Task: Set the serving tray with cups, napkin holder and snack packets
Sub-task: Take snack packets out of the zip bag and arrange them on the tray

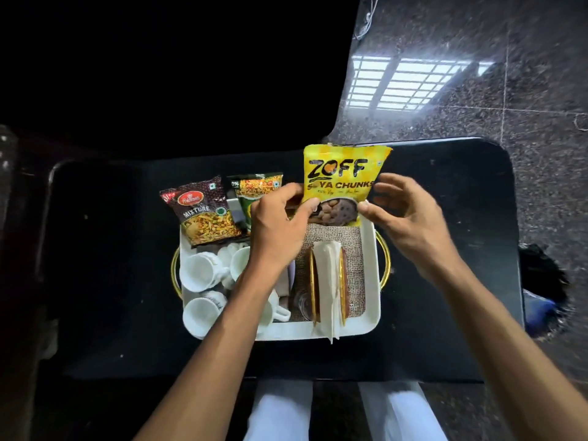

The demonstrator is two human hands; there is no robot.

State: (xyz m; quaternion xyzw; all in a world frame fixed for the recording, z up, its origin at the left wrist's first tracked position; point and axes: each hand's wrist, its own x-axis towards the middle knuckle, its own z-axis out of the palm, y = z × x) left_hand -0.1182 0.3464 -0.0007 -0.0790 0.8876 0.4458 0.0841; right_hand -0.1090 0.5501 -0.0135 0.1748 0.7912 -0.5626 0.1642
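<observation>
Nearest: two white trouser legs (280, 409) under the edge of a black table (445, 313).

On the table, a white serving tray (373, 281) with gold handles (385, 259) at both ends.

In the tray's near right: napkin holder (345, 281), upright on a burlap mat (356, 243), white napkins (327, 275) standing in it.

In the near left: cluster of white cups (199, 272), several lying on their sides.

At the far left rim: brown Mixture packet (203, 214) leaning back, a green packet (254, 192) just beside it, partly hidden by the left hand.

Over the tray's far right corner: yellow soya chunks packet (340, 176), upright, bottom edge at the rim.

Left hand (280, 224): pinching the packet's lower left edge, thumb in front, fingers curled behind.

Right hand (410, 224): thumb on the lower right corner, fingers curled at the right edge, loosely spread.

Beyond: speckled granite floor (477, 43).
</observation>
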